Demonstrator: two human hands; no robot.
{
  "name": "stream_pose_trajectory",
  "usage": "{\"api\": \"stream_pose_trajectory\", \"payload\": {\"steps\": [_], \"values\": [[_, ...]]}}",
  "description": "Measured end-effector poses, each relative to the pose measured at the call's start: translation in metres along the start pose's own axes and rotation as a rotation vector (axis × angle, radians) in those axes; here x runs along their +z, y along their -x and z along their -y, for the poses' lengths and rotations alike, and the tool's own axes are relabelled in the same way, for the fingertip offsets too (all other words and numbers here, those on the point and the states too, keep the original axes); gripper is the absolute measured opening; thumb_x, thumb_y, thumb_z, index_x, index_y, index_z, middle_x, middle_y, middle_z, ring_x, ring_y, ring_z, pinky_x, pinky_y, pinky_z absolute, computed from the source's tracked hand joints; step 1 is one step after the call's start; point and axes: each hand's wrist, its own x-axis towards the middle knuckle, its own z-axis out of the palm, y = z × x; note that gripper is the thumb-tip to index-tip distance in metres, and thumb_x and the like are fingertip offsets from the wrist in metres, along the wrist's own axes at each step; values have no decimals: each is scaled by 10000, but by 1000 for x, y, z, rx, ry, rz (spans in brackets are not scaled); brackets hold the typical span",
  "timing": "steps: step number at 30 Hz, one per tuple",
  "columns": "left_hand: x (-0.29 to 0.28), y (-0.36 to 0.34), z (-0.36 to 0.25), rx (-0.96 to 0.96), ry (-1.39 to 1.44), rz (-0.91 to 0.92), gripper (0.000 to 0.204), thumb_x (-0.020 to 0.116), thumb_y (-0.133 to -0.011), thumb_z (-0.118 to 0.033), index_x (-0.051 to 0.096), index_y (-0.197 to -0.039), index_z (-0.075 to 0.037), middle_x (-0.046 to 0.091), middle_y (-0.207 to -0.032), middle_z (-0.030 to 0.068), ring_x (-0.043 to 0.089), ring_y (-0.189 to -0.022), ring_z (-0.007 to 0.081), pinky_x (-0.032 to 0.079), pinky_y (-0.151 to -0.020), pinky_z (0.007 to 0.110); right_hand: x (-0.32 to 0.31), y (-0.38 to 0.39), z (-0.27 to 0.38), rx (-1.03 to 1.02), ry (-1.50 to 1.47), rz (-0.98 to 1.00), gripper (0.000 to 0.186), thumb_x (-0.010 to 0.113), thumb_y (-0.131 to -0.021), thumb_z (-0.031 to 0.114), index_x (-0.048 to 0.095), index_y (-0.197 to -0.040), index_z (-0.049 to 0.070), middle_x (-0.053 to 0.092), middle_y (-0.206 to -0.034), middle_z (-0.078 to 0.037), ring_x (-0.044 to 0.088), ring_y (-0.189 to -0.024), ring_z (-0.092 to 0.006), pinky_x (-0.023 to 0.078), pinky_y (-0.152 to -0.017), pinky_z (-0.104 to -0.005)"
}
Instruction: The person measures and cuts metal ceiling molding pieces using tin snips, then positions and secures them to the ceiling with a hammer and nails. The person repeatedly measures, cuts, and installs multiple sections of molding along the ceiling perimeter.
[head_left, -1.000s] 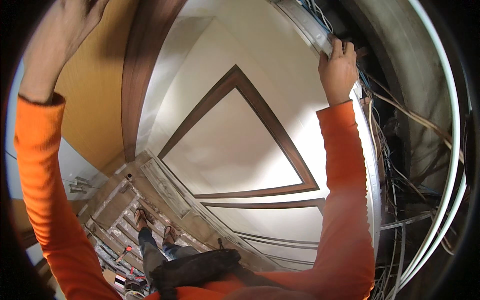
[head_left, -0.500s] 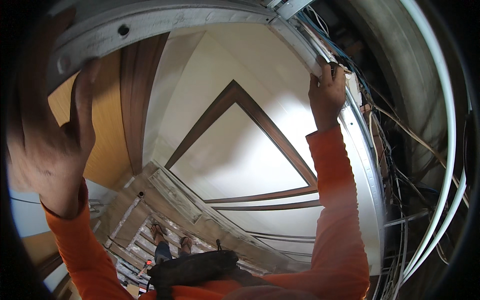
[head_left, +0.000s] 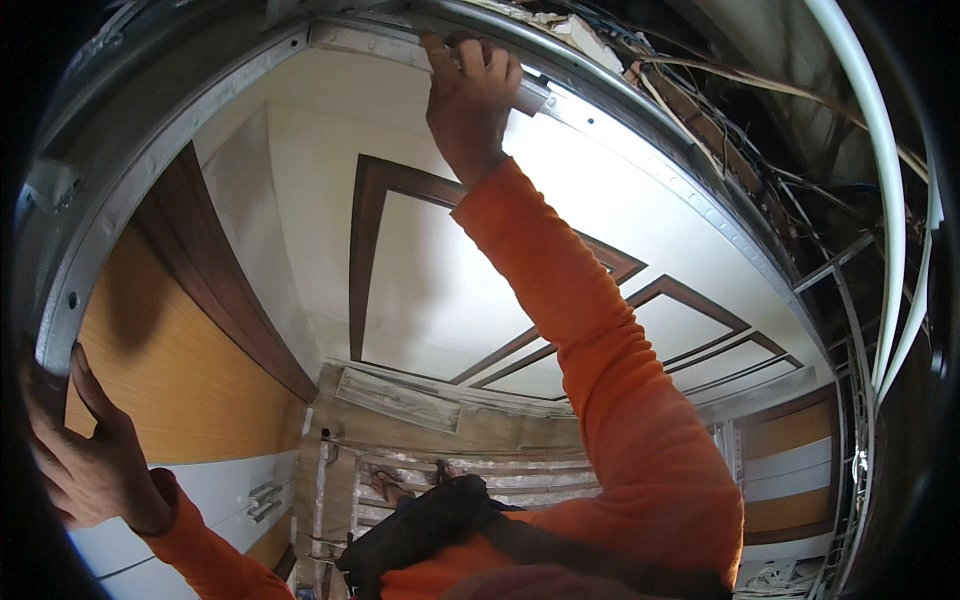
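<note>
A pale metal channel (head_left: pixel 190 115) arcs across the upper left, joining a long metal edge rail (head_left: pixel 700 205) near the top. My left hand (head_left: pixel 95 455) is at the lower left, its thumb against the channel's inner side and its other fingers mostly hidden behind it. Overhead, near the top middle, the fingers of my right hand (head_left: pixel 470 105) curl over the rail by the corner. A short bright metal end (head_left: pixel 533 95) shows just beside its knuckles; whether it is a separate piece I cannot tell.
Behind the rail run loose cables (head_left: pixel 720 150) and a thick white conduit (head_left: pixel 880 180). Beyond the frame are a white panel with brown trim (head_left: pixel 365 260) and a wood-coloured cabinet front (head_left: pixel 190 350). Far below lies slatted planking (head_left: pixel 520 480); a dark bag (head_left: pixel 425 535) hangs at my front.
The view has turned, and the frame corner now sits left of my right hand. My right hand appears further left and higher; my left hand appears lower, with its thumb against the channel.
</note>
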Motion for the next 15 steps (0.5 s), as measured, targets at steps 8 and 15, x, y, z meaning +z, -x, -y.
{"api": "stream_pose_trajectory", "payload": {"steps": [8, 15], "values": [[-3, -11, 0, 69, -42, -146, 505, 663, -894, -705, 750, -1150, -279, 749, -995, -172, 689, -845, 11, 457, -667, 216, -6, -6, -5, -15, -53, 53, 457, 715, -804, 20, 706, -1243, 145, 620, -1123, -55, 571, -1068, -289, 436, -929, -476], [-8, -9, -7, 15, -73, -104, 522, 631, -905, -725, 747, -1169, -289, 766, -1057, -145, 705, -923, 50, 465, -772, 249, -6, -11, -7, -51, -79, 60, 426, 662, -812, 32, 727, -1224, 115, 616, -1084, -58, 569, -1039, -283, 442, -878, -448]]}}
